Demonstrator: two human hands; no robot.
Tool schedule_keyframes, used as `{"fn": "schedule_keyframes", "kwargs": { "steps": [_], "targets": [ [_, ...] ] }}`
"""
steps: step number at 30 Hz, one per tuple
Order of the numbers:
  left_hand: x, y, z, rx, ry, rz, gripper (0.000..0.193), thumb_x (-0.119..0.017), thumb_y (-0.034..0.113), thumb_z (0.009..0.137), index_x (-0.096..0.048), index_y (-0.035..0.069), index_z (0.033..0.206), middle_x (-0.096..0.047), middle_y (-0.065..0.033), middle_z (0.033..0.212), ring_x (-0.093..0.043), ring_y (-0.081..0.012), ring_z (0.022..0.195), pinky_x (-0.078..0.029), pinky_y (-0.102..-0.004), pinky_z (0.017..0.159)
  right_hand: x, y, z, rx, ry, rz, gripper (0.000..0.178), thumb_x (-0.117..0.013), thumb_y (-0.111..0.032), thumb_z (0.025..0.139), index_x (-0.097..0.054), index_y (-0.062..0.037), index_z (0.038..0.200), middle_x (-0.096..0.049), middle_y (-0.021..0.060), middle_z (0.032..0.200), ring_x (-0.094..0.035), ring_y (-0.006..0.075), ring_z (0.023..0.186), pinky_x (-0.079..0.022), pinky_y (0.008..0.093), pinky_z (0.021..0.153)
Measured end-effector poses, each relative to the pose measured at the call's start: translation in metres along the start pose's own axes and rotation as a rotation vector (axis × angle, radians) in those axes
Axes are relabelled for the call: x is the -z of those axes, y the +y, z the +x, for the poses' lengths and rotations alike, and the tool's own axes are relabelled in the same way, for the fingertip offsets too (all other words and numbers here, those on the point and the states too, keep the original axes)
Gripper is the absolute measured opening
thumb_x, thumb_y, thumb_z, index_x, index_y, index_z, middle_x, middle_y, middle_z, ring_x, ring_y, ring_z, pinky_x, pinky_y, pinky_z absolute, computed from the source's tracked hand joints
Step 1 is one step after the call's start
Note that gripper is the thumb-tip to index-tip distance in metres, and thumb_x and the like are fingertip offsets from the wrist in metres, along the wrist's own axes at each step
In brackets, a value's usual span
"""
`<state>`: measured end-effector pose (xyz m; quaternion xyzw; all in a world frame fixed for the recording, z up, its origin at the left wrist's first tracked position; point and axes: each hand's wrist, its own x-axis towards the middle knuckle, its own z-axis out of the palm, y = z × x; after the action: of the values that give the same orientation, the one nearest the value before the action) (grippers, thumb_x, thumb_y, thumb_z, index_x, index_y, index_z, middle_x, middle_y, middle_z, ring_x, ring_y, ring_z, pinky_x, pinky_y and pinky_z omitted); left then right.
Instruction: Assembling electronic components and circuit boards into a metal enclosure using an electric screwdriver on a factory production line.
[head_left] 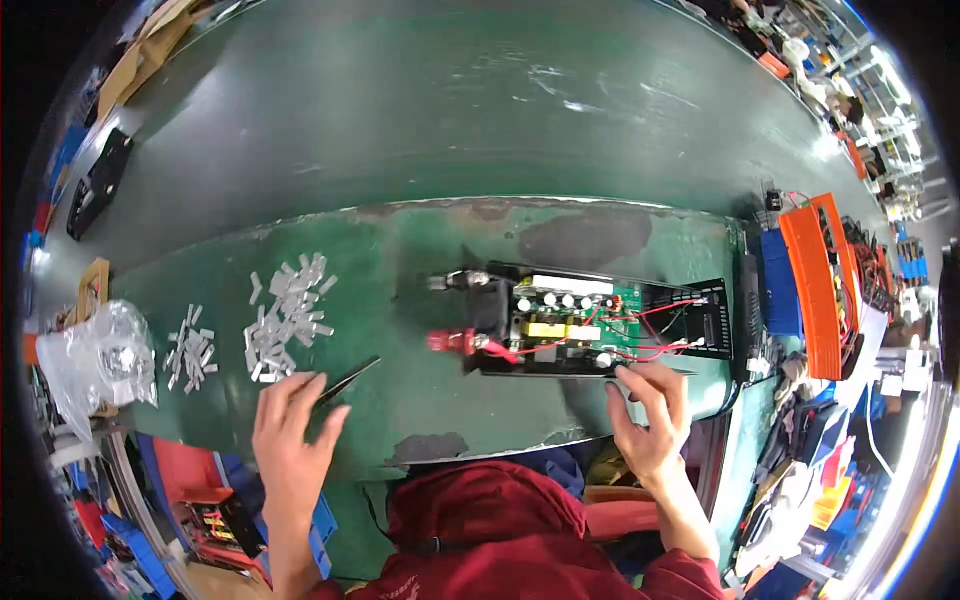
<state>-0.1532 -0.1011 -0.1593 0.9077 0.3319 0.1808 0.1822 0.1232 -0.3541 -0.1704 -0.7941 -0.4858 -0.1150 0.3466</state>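
An opened electronic device with a black case (545,372), which looks like a power inverter, lies on the green table. Its green circuit board (622,300) shows white and yellow parts. A red terminal (452,342) and a black terminal (458,281) stick out on its left. Red and black wires run to a slotted black end panel (712,322) on the right. My right hand (650,415) pinches the case's near edge. My left hand (295,425) has thumb and fingers apart, beside dark tweezers (350,380) whose rear end lies close to the fingers.
Two piles of small pale sleeves, a larger pile (285,320) and a smaller pile (190,352), lie left of the device. A clear plastic bag (110,360) sits at the far left. An orange bin (815,285) and a blue bin (780,282) stand at the right.
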Motion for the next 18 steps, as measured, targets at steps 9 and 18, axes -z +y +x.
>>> {"fn": "schedule_keyframes", "kwargs": {
  "steps": [9,18],
  "targets": [
    [-0.021,0.002,0.021,-0.046,-0.009,0.027,0.021,-0.076,0.002,0.081,-0.069,0.002,0.100,-0.064,-0.0107,0.101,-0.061,-0.0285,0.094,-0.049,-0.0383,0.082,0.022,0.019,0.013,0.084,-0.212,-0.018,0.039,-0.075,0.011,0.069,-0.073,-0.0073,0.103,-0.067,0.0065,0.093,-0.066,0.0215,0.075,-0.053,0.0313,0.061],
    [-0.025,0.017,0.019,0.016,0.259,-0.288,0.012,-0.059,0.001,0.095,-0.055,0.001,0.106,-0.067,-0.0139,0.099,-0.058,-0.0268,0.087,-0.048,-0.0370,0.081,0.018,0.019,0.026,0.173,-0.301,0.072,0.046,-0.068,0.012,0.064,-0.073,-0.0093,0.104,-0.066,0.0067,0.100,-0.060,0.0193,0.068,-0.047,0.0329,0.061]
  ]
}}
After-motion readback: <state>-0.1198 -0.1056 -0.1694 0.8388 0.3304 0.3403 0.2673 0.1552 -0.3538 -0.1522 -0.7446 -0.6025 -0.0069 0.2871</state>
